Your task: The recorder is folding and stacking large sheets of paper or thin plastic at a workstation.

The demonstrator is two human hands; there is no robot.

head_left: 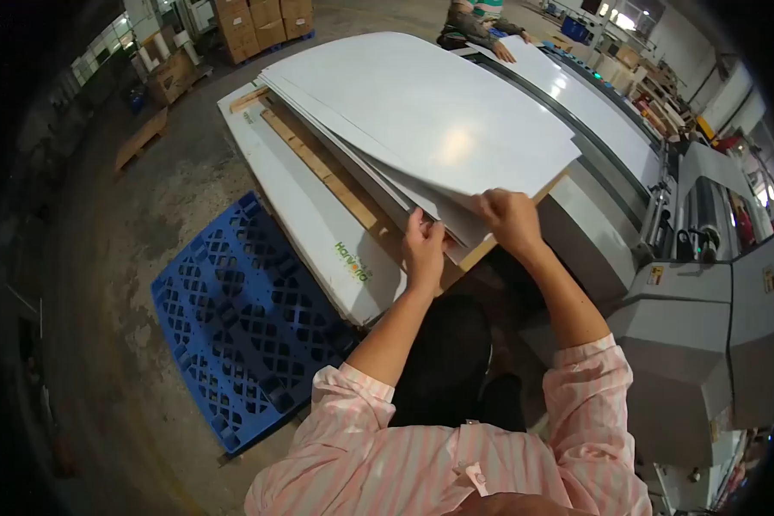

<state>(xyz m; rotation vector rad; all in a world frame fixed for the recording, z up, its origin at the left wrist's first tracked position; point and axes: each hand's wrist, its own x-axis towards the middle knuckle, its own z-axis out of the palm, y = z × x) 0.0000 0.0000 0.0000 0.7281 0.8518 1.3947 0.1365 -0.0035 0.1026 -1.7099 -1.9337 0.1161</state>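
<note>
A stack of large white sheets point(404, 103) lies in front of me, its top sheet bent up along the near edge. My right hand point(509, 222) pinches the near right part of that raised top sheet. Lower and to the left, my left hand point(424, 249) has its fingers curled at the edge of the sheets beneath, thumb and forefinger close together. Whether it grips a single sheet or several I cannot tell. A gap shows between the lifted sheet and the lower ones. Under the stack, strips of wood or brown board point(318, 168) rest on a white printed board point(297, 215).
A blue plastic pallet point(241, 310) lies on the floor at my left. A large grey machine point(675, 318) stands at my right. Across the stack a co-worker's hand point(503, 53) touches another white sheet point(568, 82) on the machine bed. Cardboard boxes point(262, 26) stand at the back left.
</note>
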